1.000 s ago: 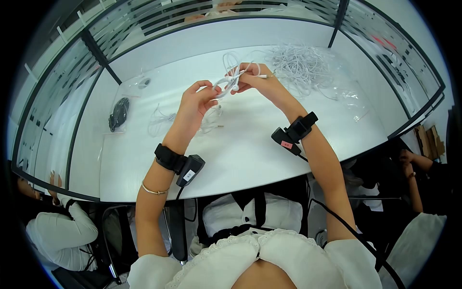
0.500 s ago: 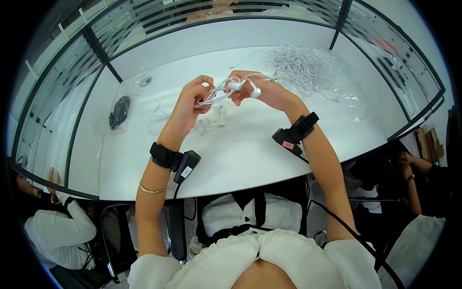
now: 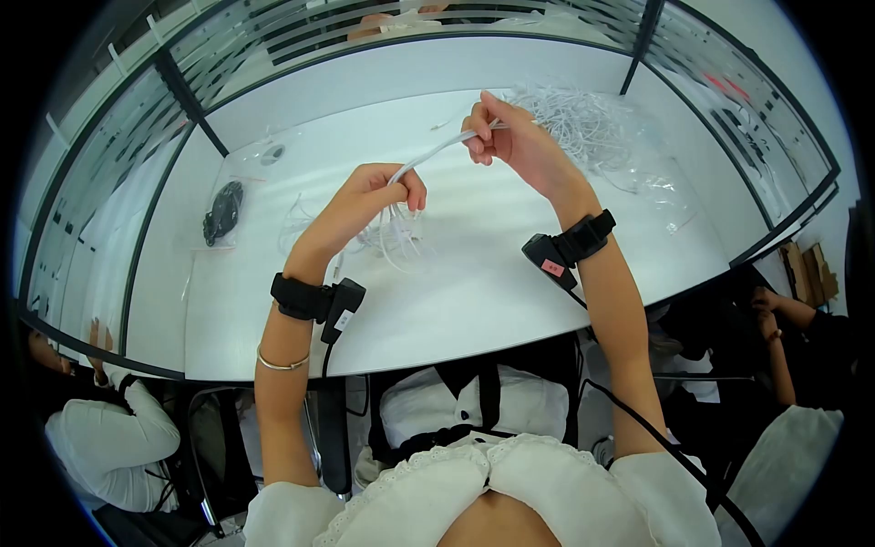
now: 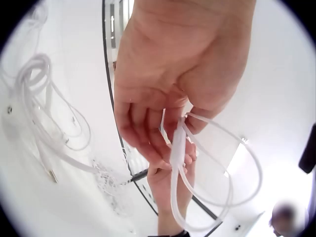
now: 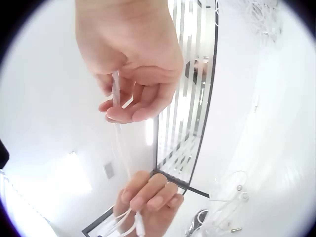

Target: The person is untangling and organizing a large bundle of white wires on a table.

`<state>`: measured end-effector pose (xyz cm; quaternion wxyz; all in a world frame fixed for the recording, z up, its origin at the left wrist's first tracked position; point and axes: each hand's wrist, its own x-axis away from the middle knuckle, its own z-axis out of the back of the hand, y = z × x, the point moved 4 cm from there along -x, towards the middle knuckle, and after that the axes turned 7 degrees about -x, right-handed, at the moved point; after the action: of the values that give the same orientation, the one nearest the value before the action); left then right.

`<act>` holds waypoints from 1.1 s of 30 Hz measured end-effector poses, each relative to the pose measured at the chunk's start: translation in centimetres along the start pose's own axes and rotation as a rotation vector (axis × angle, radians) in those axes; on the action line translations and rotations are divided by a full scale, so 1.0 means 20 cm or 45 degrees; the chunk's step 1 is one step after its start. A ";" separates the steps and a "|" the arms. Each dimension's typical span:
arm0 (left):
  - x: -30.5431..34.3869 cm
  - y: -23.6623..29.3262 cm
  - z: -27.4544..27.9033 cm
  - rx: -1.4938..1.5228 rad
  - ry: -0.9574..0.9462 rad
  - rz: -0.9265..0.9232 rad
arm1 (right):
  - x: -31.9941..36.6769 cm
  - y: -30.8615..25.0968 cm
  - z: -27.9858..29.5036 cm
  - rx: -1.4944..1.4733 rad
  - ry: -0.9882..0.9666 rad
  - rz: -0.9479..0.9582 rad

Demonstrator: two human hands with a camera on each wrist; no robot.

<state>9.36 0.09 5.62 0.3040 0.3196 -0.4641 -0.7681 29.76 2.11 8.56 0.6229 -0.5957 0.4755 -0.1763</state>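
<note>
White earphones run as a doubled cable between my two hands above the desk. My left hand pinches the cable between thumb and fingers, and loose loops hang below it. A thick white cable piece sticks out of that hand in the left wrist view. Higher and farther right, my right hand grips the other end with curled fingers; a strand crosses its fingers in the right wrist view. Under the left hand, another white cable coil lies on the desk, partly hidden.
A large tangle of white cables lies at the back right, with clear plastic bags beside it. A bagged black cable bundle lies at the left. Partition panels edge the white desk. Other people sit either side.
My hands have moved apart, the right one up and to the right, the left one slightly down. The bunched cable now stretches between them, and the earbuds seen earlier no longer show near the right hand.
</note>
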 end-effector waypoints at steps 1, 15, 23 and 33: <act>0.00 0.01 0.00 0.077 -0.012 0.018 | 0.00 -0.03 0.00 0.022 0.037 0.001; 0.02 0.00 0.06 0.267 0.356 0.230 | 0.13 -0.56 0.97 1.259 0.428 -0.497; 0.00 -0.05 0.06 0.287 0.343 0.261 | 0.21 -0.52 1.21 1.276 0.328 -0.214; 0.01 -0.07 0.05 0.165 0.304 0.301 | -0.11 -0.74 1.11 2.337 0.585 0.536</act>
<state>8.27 1.05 4.65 0.4241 0.3706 -0.5076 -0.6520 51.63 13.11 19.27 0.7561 0.2689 0.3599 -0.4758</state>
